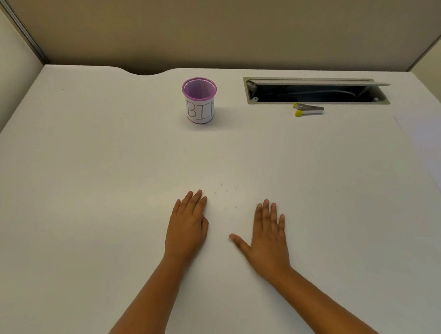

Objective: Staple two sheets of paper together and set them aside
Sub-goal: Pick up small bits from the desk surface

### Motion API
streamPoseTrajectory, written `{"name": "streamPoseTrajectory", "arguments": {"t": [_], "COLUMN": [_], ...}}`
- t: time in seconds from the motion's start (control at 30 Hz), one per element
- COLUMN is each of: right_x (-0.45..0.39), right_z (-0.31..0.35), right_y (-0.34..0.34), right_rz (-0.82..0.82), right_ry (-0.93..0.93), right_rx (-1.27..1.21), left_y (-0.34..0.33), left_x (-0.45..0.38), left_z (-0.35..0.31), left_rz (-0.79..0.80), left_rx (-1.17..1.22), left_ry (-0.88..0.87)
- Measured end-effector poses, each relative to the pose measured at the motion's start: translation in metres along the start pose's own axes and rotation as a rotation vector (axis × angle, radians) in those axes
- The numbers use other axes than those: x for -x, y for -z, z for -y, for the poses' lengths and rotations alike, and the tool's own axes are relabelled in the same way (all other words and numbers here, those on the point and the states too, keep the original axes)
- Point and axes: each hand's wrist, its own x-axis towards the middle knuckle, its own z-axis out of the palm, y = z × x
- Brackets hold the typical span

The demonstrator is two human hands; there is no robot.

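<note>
office cubicle: beige partition walls enclose a white tabletop with an open cable-access hatch, a mesh pen cup and a small stapler.

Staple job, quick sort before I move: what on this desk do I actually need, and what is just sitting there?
Needed:
- stapler, yellow-tipped, far right beside the hatch
- paper, white, at the right edge
- left hand and right hand, both flat on the desk, holding nothing

Just lying about:
- purple mesh cup labelled BIN
- open cable hatch
</note>
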Motion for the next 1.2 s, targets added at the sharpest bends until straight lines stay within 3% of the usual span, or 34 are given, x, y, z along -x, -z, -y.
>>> {"name": "streamPoseTrajectory", "arguments": {"t": [0.23, 0.37, 0.5, 0.67, 1.03, 1.2], "right_x": [-0.068, -0.078, -0.031, 0.018, -0.041, -0.075], "right_z": [0.045, 0.045, 0.026, 0.001, 0.014, 0.022], "right_y": [0.011, 0.020, 0.013, -0.010, 0.008, 0.020], "right_rz": [0.036, 0.050, 0.048, 0.089, 0.242, 0.177], "right_ry": [0.021, 0.116, 0.415, 0.768, 0.821, 0.792], "right_rx": [-0.004, -0.186, -0.169, 0.123, 0.154, 0.127], "left_y": [0.000, -0.002, 0.001, 0.004, 0.006, 0.006], "left_x": [0.001, 0.001, 0.003, 0.005, 0.008, 0.006], "left_z": [0.003, 0.003, -0.002, -0.004, -0.001, -0.001], "left_rz": [0.019, 0.015, -0.084, -0.110, -0.042, -0.031], "left_rx": [0.041, 0.073, 0.260, 0.442, 0.620, 0.577], "left_ry": [0.004, -0.002, 0.143, 0.215, 0.149, 0.150]}}
